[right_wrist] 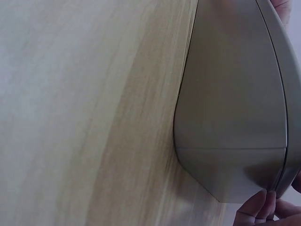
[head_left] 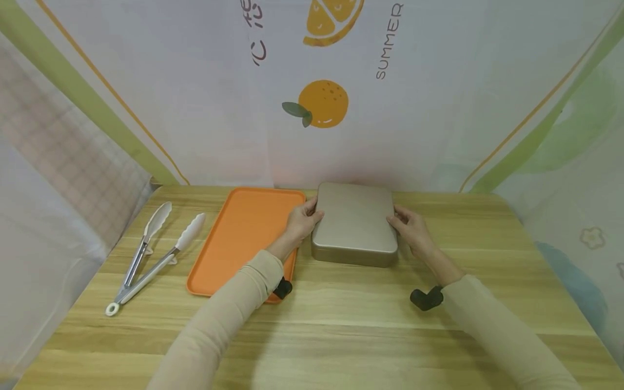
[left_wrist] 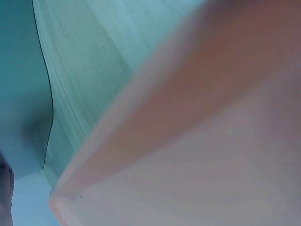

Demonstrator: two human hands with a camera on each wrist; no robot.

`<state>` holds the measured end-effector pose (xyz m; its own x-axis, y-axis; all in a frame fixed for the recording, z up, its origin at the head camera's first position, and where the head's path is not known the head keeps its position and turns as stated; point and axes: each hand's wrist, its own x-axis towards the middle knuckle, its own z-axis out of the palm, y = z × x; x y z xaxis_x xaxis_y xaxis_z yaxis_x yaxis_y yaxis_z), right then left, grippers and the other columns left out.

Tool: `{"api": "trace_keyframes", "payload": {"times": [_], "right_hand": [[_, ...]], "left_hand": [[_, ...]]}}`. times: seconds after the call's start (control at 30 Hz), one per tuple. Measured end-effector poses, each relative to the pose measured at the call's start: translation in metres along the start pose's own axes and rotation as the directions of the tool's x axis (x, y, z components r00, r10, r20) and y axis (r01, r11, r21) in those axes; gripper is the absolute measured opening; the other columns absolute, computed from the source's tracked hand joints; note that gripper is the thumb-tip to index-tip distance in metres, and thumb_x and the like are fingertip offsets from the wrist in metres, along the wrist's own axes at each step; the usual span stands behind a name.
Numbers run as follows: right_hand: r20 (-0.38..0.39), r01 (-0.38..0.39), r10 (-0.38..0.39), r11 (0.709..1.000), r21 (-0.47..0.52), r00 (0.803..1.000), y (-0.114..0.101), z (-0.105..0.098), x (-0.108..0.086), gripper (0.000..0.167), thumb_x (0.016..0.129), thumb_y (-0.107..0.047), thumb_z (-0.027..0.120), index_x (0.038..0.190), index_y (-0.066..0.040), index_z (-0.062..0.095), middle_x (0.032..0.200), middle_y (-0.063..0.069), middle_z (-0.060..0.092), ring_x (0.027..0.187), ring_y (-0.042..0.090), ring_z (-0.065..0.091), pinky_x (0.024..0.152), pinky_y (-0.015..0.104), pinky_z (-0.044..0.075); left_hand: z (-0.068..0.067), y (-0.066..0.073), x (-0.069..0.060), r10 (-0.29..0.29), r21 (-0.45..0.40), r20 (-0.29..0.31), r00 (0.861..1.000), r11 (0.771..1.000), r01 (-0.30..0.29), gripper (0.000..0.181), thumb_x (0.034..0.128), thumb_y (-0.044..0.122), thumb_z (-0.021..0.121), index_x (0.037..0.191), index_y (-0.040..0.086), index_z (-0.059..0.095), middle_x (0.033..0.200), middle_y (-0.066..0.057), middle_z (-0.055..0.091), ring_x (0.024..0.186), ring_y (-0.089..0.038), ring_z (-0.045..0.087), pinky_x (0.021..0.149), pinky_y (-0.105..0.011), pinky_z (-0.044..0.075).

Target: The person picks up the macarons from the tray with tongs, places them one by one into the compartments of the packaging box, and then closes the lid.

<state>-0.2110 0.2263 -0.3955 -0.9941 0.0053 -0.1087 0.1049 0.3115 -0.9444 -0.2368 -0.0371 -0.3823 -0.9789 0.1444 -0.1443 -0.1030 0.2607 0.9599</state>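
Observation:
A closed grey-gold tin box (head_left: 355,219) with rounded corners rests on the table between both hands. My left hand (head_left: 301,219) holds its left side, thumb on the lid's edge and fingers against the wall. On the opposite side my right hand (head_left: 413,230) pinches the lid's edge. The right wrist view shows the seam between the box body (right_wrist: 230,99) and its lid (right_wrist: 292,122), with right fingertips (right_wrist: 256,205) at that seam. In the left wrist view, the box (left_wrist: 21,94) stands at the left edge; a blurred pinkish-orange surface covers much of the frame.
An orange rectangular tray (head_left: 244,233) lies left of the box, partly under my left forearm. Farther left, spread tongs (head_left: 151,265) with white tips rest on the wooden table (head_left: 341,330). A printed white curtain (head_left: 414,124) hangs behind the table.

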Motion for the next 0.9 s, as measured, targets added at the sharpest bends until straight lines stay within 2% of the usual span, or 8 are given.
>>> {"api": "trace_keyframes", "payload": {"times": [0.3,0.57,0.9], "right_hand": [[0.001,0.011,-0.011,1.0,0.011,1.0,0.0017,0.0008,0.0016,0.052,0.097,-0.015,0.051,0.142,0.004,0.034,0.107,0.005,0.043,0.092,0.009,0.041,0.072,0.008,0.042],[0.001,-0.007,0.007,1.0,0.018,1.0,0.0015,0.0021,0.0019,0.054,0.098,-0.016,0.051,0.144,0.004,0.031,0.119,0.012,0.044,0.096,0.009,0.042,0.076,0.007,0.043],[-0.001,0.029,-0.029,0.999,-0.013,1.0,0.0041,0.0003,0.0004,0.055,0.098,-0.017,0.05,0.143,0.006,0.029,0.118,0.014,0.044,0.089,0.005,0.044,0.072,0.008,0.043]], "left_hand": [[-0.0003,0.0011,-0.0017,0.01,0.016,0.008,1.0,1.0,-0.01,0.055,0.0965,0.013,0.053,0.147,0.007,0.03,0.15,-0.009,0.033,0.137,-0.021,0.032,0.106,-0.031,0.035],[0.0002,0.0005,-0.0017,0.011,0.021,0.005,1.0,1.0,-0.011,0.054,0.0963,0.012,0.053,0.146,0.006,0.031,0.15,-0.01,0.033,0.137,-0.021,0.032,0.105,-0.031,0.035],[-0.0003,-0.0024,-0.001,0.025,0.036,0.016,1.0,0.999,-0.025,0.054,0.0969,0.012,0.052,0.146,0.007,0.03,0.151,-0.008,0.031,0.137,-0.021,0.032,0.105,-0.03,0.035]]}}
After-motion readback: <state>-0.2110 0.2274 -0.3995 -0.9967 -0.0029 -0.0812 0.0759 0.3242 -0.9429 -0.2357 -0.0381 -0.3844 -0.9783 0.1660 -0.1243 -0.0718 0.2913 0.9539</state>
